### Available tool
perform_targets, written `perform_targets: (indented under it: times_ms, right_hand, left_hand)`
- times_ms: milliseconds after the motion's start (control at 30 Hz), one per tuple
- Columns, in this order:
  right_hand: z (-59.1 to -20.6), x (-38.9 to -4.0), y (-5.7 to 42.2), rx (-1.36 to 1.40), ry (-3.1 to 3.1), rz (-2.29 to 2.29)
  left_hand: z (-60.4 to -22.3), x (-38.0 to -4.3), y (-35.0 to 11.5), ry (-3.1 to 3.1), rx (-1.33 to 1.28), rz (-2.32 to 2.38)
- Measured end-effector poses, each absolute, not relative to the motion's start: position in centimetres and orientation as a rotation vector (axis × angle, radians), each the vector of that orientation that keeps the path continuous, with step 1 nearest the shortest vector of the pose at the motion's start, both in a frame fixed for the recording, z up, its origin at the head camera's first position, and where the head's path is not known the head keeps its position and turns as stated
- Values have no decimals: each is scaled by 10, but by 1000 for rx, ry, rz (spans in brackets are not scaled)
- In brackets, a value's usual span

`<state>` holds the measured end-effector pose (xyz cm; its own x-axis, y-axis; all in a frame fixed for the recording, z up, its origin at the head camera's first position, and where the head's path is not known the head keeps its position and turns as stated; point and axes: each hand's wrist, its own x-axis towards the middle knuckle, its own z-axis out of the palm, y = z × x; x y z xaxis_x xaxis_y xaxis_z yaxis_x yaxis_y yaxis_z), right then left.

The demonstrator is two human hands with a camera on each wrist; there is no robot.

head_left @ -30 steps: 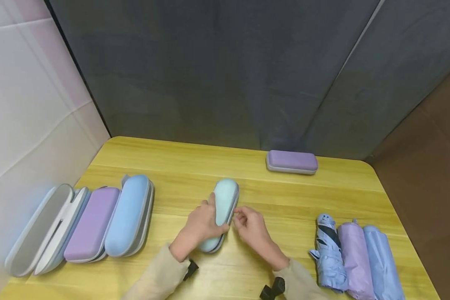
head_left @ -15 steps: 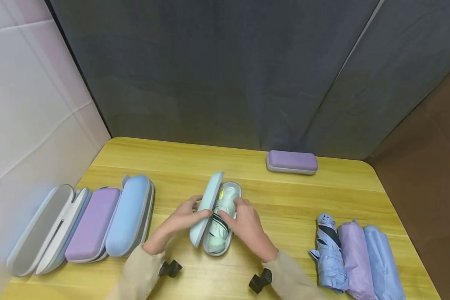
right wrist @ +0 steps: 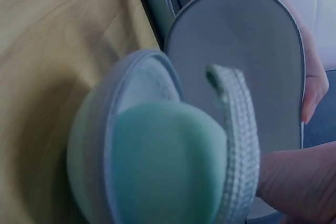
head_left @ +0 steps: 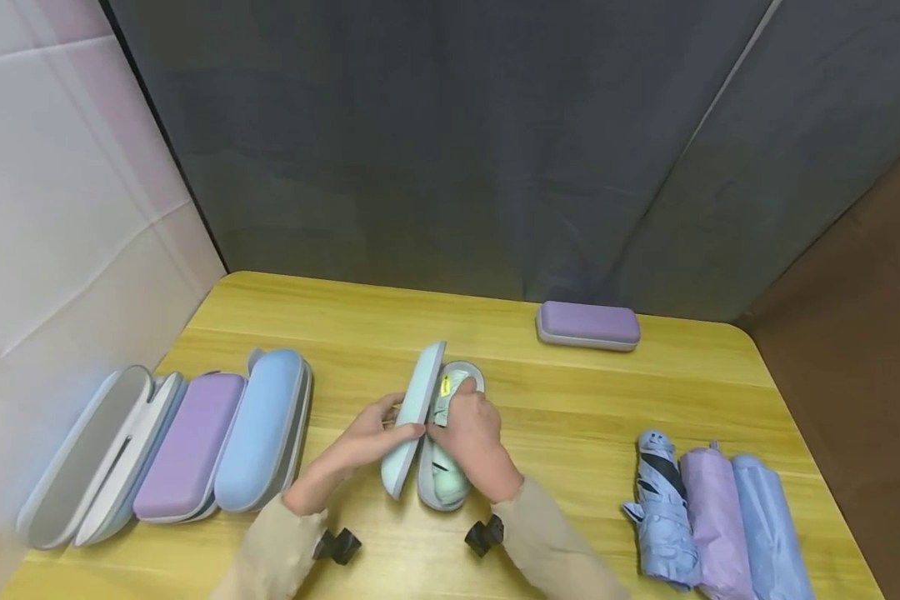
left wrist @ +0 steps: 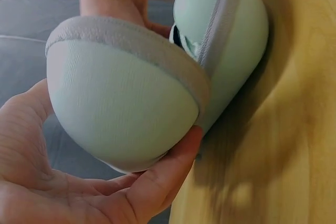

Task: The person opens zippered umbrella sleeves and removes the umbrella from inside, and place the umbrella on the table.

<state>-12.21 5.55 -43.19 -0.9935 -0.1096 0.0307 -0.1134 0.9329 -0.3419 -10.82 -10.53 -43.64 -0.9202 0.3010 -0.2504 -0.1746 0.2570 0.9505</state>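
A mint-green hard zip case (head_left: 412, 421) stands unzipped in the middle of the table, its lid tilted up on the left. My left hand (head_left: 367, 433) holds that lid, thumb at the inner edge and fingers behind it; the left wrist view shows the hand cupped round the lid's end (left wrist: 121, 98). In the case's other half lies a mint-green folded umbrella (head_left: 447, 479) with a yellow label. My right hand (head_left: 474, 425) grips the umbrella from above, covering its middle. The right wrist view shows its rounded handle end (right wrist: 168, 161) and a woven wrist strap (right wrist: 241, 135).
At the left stand an open grey-lined case (head_left: 82, 467), a purple case (head_left: 191, 446) and a blue case (head_left: 261, 429). A smaller purple case (head_left: 588, 323) lies at the back. Three folded umbrellas, patterned blue (head_left: 663, 517), purple (head_left: 716, 521) and plain blue (head_left: 772, 525), lie at the right.
The mint case was closed with my right hand at its zip; its lid has been swung up to the left, uncovering the umbrella. My right hand has moved onto the umbrella.
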Motion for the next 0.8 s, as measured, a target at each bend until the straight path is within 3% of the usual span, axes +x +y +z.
perform_targets:
  times_ms: [233, 800]
  right_hand:
    - [-436, -128, 61, 70, -3120, 776]
    - [-443, -135, 115, -51, -2764, 2039]
  left_hand:
    - [-437, -106, -103, 2150, 98, 1738]
    - [-430, -101, -108, 2245, 17, 1751]
